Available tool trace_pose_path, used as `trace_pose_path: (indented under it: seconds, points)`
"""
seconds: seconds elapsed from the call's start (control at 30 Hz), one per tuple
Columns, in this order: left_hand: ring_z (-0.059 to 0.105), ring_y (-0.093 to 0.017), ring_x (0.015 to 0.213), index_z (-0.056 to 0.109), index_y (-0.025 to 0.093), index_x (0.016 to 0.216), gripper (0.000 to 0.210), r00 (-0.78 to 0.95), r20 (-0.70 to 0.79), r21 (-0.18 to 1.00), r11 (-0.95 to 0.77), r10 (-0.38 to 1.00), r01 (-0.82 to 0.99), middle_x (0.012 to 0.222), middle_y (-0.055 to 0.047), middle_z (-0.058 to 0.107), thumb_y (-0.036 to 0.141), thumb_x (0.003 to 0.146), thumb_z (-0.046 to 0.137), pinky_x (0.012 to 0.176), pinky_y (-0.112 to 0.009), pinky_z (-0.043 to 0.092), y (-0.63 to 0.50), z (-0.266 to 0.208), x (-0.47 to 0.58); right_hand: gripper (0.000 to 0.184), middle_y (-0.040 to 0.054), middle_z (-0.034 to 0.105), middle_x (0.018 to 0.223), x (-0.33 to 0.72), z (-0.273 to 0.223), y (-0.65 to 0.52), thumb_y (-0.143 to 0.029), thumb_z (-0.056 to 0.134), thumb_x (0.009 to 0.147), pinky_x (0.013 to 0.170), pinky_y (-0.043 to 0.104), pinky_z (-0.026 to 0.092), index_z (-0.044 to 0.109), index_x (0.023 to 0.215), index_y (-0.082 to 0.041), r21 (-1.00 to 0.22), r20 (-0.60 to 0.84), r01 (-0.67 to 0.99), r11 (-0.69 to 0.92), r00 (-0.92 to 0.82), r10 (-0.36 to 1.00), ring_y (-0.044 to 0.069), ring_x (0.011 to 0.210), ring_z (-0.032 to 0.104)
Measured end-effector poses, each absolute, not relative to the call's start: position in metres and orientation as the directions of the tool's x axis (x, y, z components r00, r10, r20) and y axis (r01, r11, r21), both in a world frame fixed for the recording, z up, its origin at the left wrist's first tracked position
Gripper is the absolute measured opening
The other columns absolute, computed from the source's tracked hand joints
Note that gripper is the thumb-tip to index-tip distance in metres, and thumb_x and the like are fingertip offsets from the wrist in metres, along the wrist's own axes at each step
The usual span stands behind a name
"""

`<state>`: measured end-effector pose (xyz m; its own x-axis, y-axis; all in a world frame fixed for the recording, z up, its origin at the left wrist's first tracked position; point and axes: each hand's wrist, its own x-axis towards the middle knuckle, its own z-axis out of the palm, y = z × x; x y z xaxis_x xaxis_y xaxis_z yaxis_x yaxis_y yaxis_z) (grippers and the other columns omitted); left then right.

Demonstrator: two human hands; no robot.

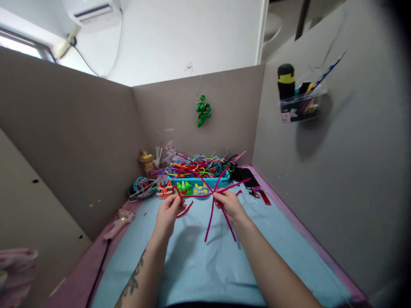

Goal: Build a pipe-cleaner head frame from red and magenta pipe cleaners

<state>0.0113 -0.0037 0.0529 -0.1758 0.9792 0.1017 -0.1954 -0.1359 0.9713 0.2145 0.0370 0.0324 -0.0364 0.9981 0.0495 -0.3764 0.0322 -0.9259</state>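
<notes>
Head view: magenta pipe cleaners (209, 220) above blue sheet (199, 265), grey partition (231, 111) behind.

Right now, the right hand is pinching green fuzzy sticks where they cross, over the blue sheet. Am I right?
Not green: the fuzzy sticks are bright pink, as the head view shows. The right hand pinches them over the blue sheet.

Fuzzy, matt along magenta stems (210, 217), 6 o'clock from view centre; plastic-looking on blue basket (212, 182), also at 6; smooth but creased across blue sheet (199, 273), lower at 6; smooth, plastic-looking on pink glue gun (118, 226), 8 o'clock; clear plastic around container (295, 112), 2 o'clock; matt over grey panel (353, 162), 3 o'clock
</notes>
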Motion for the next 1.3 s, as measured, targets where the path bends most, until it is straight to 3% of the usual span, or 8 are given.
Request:
trace_pose_path:
  seconds: [0.13, 0.27, 0.33, 0.47, 0.6, 0.97, 1.17, 1.3]
  points:
    - [0.055, -0.01, 0.056, 0.06, 0.014, 0.069, 0.03, -0.137, 0.187, 0.979, -0.196, 0.973, -0.058, 0.06, 0.002, 0.058, 0.042, 0.064, 0.07, 0.06, -0.023, 0.048, 0.008, 0.089, 0.004, 0.036, 0.0012, 0.062, 0.054, 0.214, 0.033, 0.035, -0.048, 0.072, 0.061, 0.046, 0.021, 0.038, 0.06, 0.064, -0.014, -0.95, -0.078, -0.287, -0.124, -0.166, 0.983, 0.01, 0.047, 0.055]
    - [0.053, -0.01, 0.051, 0.058, 0.015, 0.063, 0.023, -0.097, 0.36, 0.899, -0.318, 0.928, 0.3, 0.055, 0.001, 0.057, 0.036, 0.072, 0.059, 0.05, -0.02, 0.041, 0.024, 0.152, -0.007, 0.042, 0.0094, 0.07, 0.074, 0.213, 0.04, 0.027, -0.055, 0.064, 0.069, 0.052, 0.022, 0.041, 0.066, 0.075, -0.013, -0.984, -0.139, -0.065, -0.164, -0.286, 0.948, 0.014, 0.06, 0.064]
    - [0.052, -0.011, 0.05, 0.058, 0.015, 0.063, 0.022, -0.036, 0.417, 0.821, -0.36, 0.908, 0.444, 0.053, 0.001, 0.055, 0.034, 0.074, 0.054, 0.049, -0.02, 0.038, 0.026, 0.182, -0.009, 0.039, 0.0077, 0.069, 0.07, 0.211, 0.051, 0.021, -0.053, 0.062, 0.071, 0.05, 0.022, 0.039, 0.066, 0.074, -0.014, -0.999, -0.024, -0.028, -0.033, -0.259, 0.966, 0.014, 0.057, 0.061]
    - [0.045, -0.01, 0.045, 0.058, 0.016, 0.059, 0.021, 0.19, 0.391, 0.648, -0.416, 0.9, 0.637, 0.049, 0.002, 0.052, 0.029, 0.073, 0.051, 0.043, -0.02, 0.029, 0.021, 0.212, 0.0, 0.022, 0.0021, 0.064, 0.067, 0.194, 0.09, 0.007, -0.04, 0.06, 0.076, 0.055, 0.025, 0.04, 0.064, 0.073, -0.018, -0.896, 0.441, 0.047, 0.441, -0.015, 0.897, 0.015, 0.061, 0.056]
    - [0.039, -0.009, 0.046, 0.059, 0.016, 0.06, 0.021, 0.33, 0.347, 0.595, -0.478, 0.878, 0.647, 0.049, 0.004, 0.048, 0.028, 0.074, 0.049, 0.043, -0.02, 0.026, 0.016, 0.207, 0.016, 0.015, 0.0042, 0.065, 0.088, 0.173, 0.129, 0.001, -0.029, 0.058, 0.076, 0.067, 0.027, 0.045, 0.062, 0.087, -0.021, -0.783, 0.614, 0.141, 0.606, 0.016, 0.789, 0.019, 0.082, 0.059]
    - [0.047, -0.012, 0.059, 0.066, 0.016, 0.076, 0.018, 0.418, 0.371, 0.668, -0.551, 0.829, 0.5, 0.063, 0.0, 0.057, 0.031, 0.072, 0.057, 0.053, -0.021, 0.035, 0.004, 0.208, 0.021, 0.009, 0.0007, 0.061, 0.074, 0.165, 0.14, 0.012, -0.028, 0.057, 0.077, 0.062, 0.024, 0.044, 0.056, 0.08, -0.02, -0.771, 0.634, -0.023, 0.636, 0.064, 0.771, 0.013, 0.066, 0.056]
    - [0.041, -0.01, 0.053, 0.065, 0.014, 0.069, 0.027, 0.384, 0.432, 0.566, -0.577, 0.816, 0.589, 0.057, 0.001, 0.051, 0.034, 0.079, 0.05, 0.049, -0.02, 0.03, 0.004, 0.206, 0.028, 0.008, 0.0002, 0.06, 0.075, 0.172, 0.138, 0.01, -0.026, 0.055, 0.078, 0.065, 0.026, 0.046, 0.055, 0.085, -0.021, -0.716, 0.699, 0.05, 0.697, 0.047, 0.714, 0.014, 0.069, 0.057]
    - [0.042, -0.01, 0.053, 0.064, 0.015, 0.068, 0.025, 0.386, 0.491, 0.479, -0.613, 0.78, 0.629, 0.058, 0.001, 0.052, 0.032, 0.08, 0.049, 0.049, -0.02, 0.03, 0.001, 0.207, 0.033, 0.024, -0.0003, 0.061, 0.08, 0.176, 0.138, 0.009, -0.022, 0.055, 0.079, 0.07, 0.027, 0.048, 0.054, 0.103, -0.025, -0.673, 0.74, 0.029, 0.739, 0.03, 0.672, 0.014, 0.072, 0.059]
